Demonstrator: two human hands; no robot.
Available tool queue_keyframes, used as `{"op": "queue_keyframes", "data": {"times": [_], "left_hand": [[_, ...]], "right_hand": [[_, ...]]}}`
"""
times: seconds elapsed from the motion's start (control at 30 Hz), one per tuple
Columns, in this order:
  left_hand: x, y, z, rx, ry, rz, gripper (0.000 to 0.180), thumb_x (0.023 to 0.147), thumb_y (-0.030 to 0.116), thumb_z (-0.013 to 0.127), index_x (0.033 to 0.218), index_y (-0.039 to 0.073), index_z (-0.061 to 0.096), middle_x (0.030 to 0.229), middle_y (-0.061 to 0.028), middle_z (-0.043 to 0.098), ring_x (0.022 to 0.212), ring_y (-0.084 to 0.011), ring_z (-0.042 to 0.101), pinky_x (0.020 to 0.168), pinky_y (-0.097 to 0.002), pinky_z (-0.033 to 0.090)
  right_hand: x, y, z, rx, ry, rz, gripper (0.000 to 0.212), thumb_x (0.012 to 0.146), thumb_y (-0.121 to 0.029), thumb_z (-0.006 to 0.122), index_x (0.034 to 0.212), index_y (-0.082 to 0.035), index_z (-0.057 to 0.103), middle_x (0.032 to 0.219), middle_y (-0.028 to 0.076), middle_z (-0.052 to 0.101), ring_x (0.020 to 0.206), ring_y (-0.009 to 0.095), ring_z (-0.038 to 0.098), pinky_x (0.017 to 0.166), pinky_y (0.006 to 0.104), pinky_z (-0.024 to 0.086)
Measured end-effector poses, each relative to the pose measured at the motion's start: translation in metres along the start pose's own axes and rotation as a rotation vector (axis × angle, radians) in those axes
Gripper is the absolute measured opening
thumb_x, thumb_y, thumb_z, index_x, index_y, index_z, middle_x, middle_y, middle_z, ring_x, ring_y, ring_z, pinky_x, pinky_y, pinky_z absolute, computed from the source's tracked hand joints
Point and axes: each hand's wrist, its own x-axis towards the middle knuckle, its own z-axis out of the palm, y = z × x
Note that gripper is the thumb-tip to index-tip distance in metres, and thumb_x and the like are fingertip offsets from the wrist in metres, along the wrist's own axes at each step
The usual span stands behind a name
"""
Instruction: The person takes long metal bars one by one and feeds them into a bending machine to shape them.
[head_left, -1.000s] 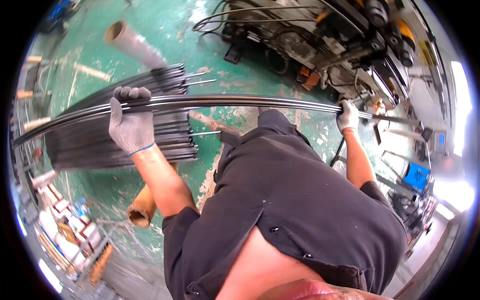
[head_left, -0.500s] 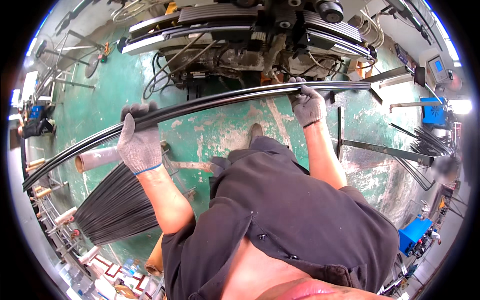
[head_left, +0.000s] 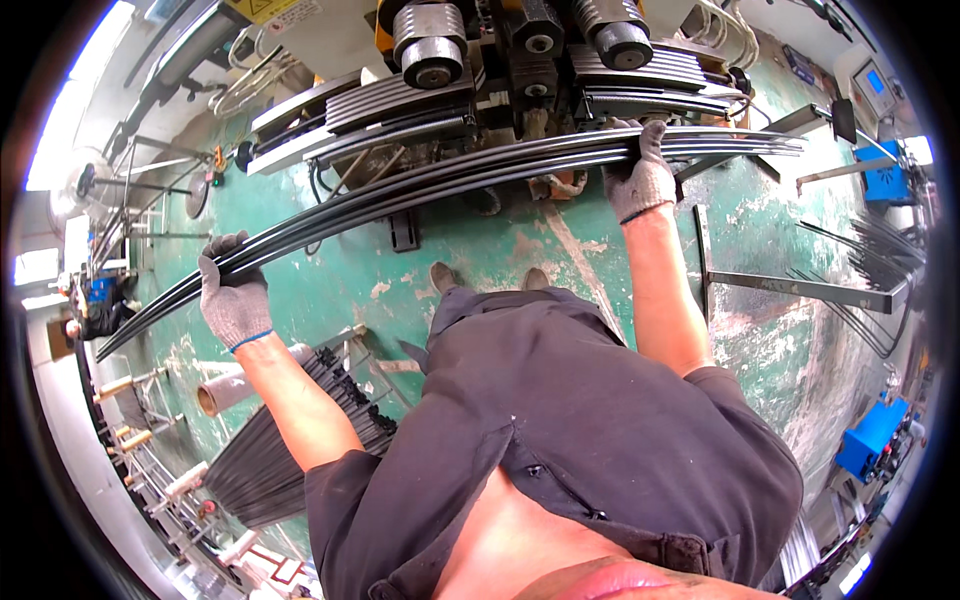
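Note:
Several long, thin black strips (head_left: 430,186) run across in front of me in one loose bundle, bowing a little, with the left end lower and nearer. My left hand (head_left: 236,300), in a grey knitted glove, is closed around the bundle toward its left end, thumb on the near side. Farther right, my gloved right hand (head_left: 641,182) grips the same strips, its fingers partly hidden behind them. The bundle is held up just in front of a machine (head_left: 535,95) with metal rollers and grooved rails. Whether the strips touch its rails, I cannot tell.
Below my left arm, a large stack of black strips (head_left: 290,450) lies on a rack, beside a wrapped roll (head_left: 235,391). On the right stand a metal bar frame (head_left: 800,288), more dark strips (head_left: 870,250) and a blue box (head_left: 872,440). The floor (head_left: 480,245) is worn green.
Both hands have moved forward toward the machine with the strips, the left also outward to the left and the right slightly right. The strips have spread apart somewhat; more of the machine shows.

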Motion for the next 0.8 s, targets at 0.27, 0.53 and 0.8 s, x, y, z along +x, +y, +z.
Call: {"op": "queue_keyframes", "data": {"times": [0.27, 0.53, 0.8], "left_hand": [[0.123, -0.009, -0.045, -0.016, 0.216, -0.114, 0.041, 0.107, 0.034, 0.057, 0.106, -0.006, 0.061, 0.100, -0.0188, 0.067, 0.099, -0.0329, 0.066, 0.105, -0.0480, 0.052], [0.206, -0.018, -0.060, -0.062, 0.224, -0.179, 0.043, 0.107, 0.036, 0.057, 0.099, -0.006, 0.060, 0.093, -0.0176, 0.068, 0.090, -0.0312, 0.067, 0.092, -0.0431, 0.058], [0.227, -0.061, -0.067, -0.006, 0.282, -0.335, 0.038, 0.107, 0.040, 0.057, 0.116, 0.004, 0.065, 0.106, -0.0131, 0.071, 0.102, -0.0279, 0.068, 0.097, -0.0412, 0.056]], "right_hand": [[0.006, 0.055, 0.076, -0.315, 0.248, -0.108, 0.065, 0.100, -0.056, 0.062, 0.135, -0.002, 0.059, 0.119, 0.010, 0.070, 0.107, 0.024, 0.067, 0.090, 0.0386, 0.058], [-0.015, 0.125, 0.146, -0.136, 0.175, -0.135, 0.031, 0.099, -0.019, 0.072, 0.125, -0.004, 0.063, 0.115, 0.010, 0.071, 0.099, 0.027, 0.070, 0.083, 0.0430, 0.061], [0.013, 0.151, 0.165, -0.149, 0.298, -0.192, 0.031, 0.094, -0.012, 0.072, 0.124, -0.006, 0.064, 0.112, 0.010, 0.072, 0.098, 0.025, 0.071, 0.081, 0.0364, 0.059]]}}
